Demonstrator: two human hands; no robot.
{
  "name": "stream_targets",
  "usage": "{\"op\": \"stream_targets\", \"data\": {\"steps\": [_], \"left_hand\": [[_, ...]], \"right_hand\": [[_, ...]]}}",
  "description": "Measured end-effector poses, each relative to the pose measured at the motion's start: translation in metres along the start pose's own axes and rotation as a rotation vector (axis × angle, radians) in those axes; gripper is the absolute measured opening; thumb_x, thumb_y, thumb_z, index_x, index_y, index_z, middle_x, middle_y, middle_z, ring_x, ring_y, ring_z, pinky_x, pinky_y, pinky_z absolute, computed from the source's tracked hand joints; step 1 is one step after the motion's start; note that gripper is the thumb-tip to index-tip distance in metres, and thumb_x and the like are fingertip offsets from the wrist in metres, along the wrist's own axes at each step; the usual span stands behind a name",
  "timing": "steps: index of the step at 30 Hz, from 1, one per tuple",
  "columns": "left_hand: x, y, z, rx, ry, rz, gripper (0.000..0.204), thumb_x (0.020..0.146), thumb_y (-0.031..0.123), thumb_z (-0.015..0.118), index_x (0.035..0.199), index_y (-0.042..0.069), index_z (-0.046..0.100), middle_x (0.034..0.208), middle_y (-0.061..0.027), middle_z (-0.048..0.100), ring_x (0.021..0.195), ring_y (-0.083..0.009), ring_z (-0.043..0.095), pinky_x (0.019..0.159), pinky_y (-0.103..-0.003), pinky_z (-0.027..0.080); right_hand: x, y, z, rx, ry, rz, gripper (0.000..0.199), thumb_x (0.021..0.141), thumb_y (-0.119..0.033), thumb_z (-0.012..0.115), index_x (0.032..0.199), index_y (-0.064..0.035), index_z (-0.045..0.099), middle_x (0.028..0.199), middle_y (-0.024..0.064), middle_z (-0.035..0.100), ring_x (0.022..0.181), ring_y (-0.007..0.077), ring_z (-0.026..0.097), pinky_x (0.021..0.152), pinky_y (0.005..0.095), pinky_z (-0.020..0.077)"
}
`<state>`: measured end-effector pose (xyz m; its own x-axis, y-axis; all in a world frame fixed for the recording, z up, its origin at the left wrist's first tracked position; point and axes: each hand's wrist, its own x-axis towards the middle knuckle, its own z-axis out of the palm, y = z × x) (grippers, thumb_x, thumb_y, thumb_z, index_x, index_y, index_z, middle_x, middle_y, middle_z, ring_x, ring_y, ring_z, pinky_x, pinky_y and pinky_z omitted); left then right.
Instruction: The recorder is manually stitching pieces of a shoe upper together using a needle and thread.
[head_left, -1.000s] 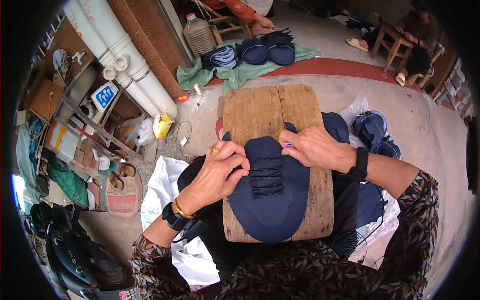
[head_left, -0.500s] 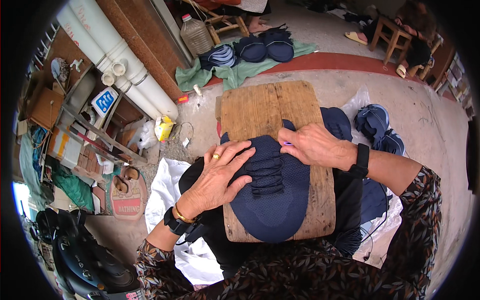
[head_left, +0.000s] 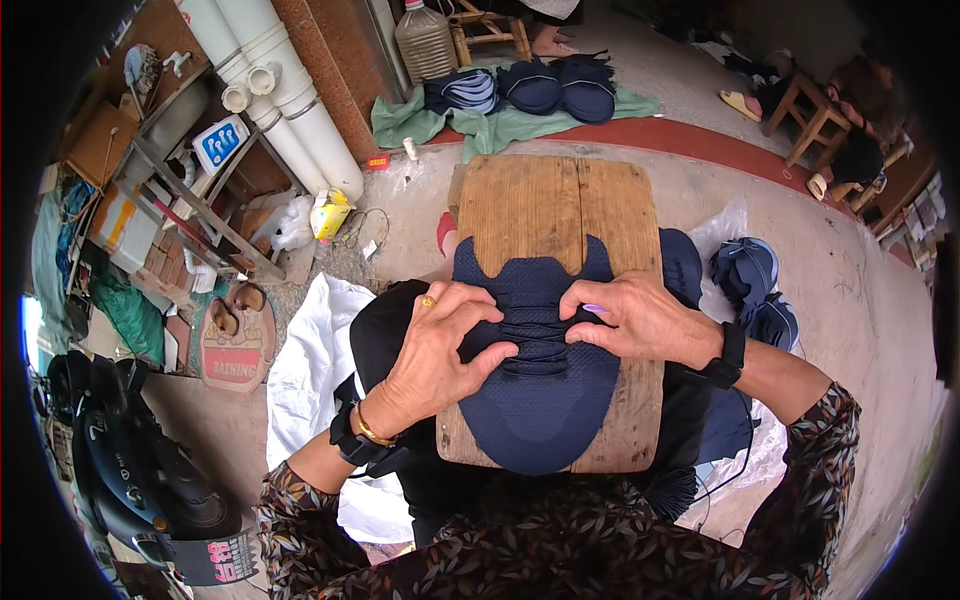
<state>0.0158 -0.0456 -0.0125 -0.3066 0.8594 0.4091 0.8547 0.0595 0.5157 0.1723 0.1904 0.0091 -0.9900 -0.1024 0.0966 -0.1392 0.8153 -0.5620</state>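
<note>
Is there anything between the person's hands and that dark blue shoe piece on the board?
Nothing visible. Both the left hand and right hand already rest directly on the shoe upper, their fingers at its laces, on the wooden board.

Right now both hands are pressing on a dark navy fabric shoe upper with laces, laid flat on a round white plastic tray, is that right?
Not quite. In the head view both hands, left hand and right hand, do press on the dark navy fabric shoe upper with laces, but it lies flat on a worn rectangular wooden board, not a round white plastic tray.
</note>
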Motion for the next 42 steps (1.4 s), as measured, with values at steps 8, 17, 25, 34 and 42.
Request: {"op": "stream_targets", "data": {"steps": [8, 17, 25, 34, 42], "left_hand": [[-0.001, -0.010, 0.001, -0.128, 0.025, 0.034, 0.024, 0.077, 0.005, 0.081, 0.097, 0.007, 0.067, 0.113, -0.0065, 0.062, 0.105, -0.0286, 0.057, 0.095, -0.039, 0.041], [0.022, -0.002, -0.015, 0.000, -0.205, 0.058, 0.019, 0.076, 0.002, 0.080, 0.090, 0.008, 0.068, 0.104, -0.0064, 0.054, 0.103, -0.0274, 0.051, 0.095, -0.039, 0.039], [0.026, 0.006, -0.017, 0.079, -0.361, 0.056, 0.015, 0.081, -0.002, 0.070, 0.090, 0.004, 0.060, 0.112, -0.0089, 0.048, 0.111, -0.0298, 0.046, 0.104, -0.045, 0.033], [0.016, 0.002, -0.019, 0.012, -0.287, 0.089, 0.024, 0.078, 0.001, 0.077, 0.092, 0.006, 0.059, 0.119, -0.0088, 0.053, 0.115, -0.0313, 0.048, 0.106, -0.045, 0.034], [0.022, -0.015, -0.019, -0.065, -0.317, 0.187, 0.019, 0.081, 0.003, 0.076, 0.092, 0.007, 0.061, 0.117, -0.0076, 0.056, 0.110, -0.0304, 0.050, 0.103, -0.042, 0.037]], "right_hand": [[0.003, 0.000, 0.009, -0.034, 0.098, 0.023, 0.017, 0.094, -0.021, 0.069, 0.100, -0.0058, 0.063, 0.068, 0.0147, 0.065, 0.065, 0.0358, 0.065, 0.060, 0.0448, 0.0477], [0.004, 0.006, 0.005, -0.197, 0.157, -0.006, 0.025, 0.093, -0.008, 0.061, 0.117, -0.0055, 0.055, 0.065, 0.0157, 0.063, 0.061, 0.0363, 0.065, 0.057, 0.0464, 0.0488], [0.004, 0.005, 0.007, -0.303, 0.093, -0.005, 0.037, 0.090, -0.008, 0.064, 0.124, -0.0076, 0.050, 0.065, 0.0137, 0.064, 0.062, 0.0344, 0.067, 0.055, 0.0450, 0.0504], [0.003, 0.002, 0.007, -0.319, 0.109, 0.000, 0.040, 0.088, -0.005, 0.063, 0.125, -0.0080, 0.049, 0.065, 0.0151, 0.064, 0.061, 0.0364, 0.067, 0.056, 0.0463, 0.0505], [0.002, 0.003, 0.008, -0.296, 0.119, -0.008, 0.039, 0.089, -0.005, 0.063, 0.125, -0.0088, 0.050, 0.066, 0.0150, 0.063, 0.061, 0.0366, 0.066, 0.054, 0.0471, 0.0493]]}}
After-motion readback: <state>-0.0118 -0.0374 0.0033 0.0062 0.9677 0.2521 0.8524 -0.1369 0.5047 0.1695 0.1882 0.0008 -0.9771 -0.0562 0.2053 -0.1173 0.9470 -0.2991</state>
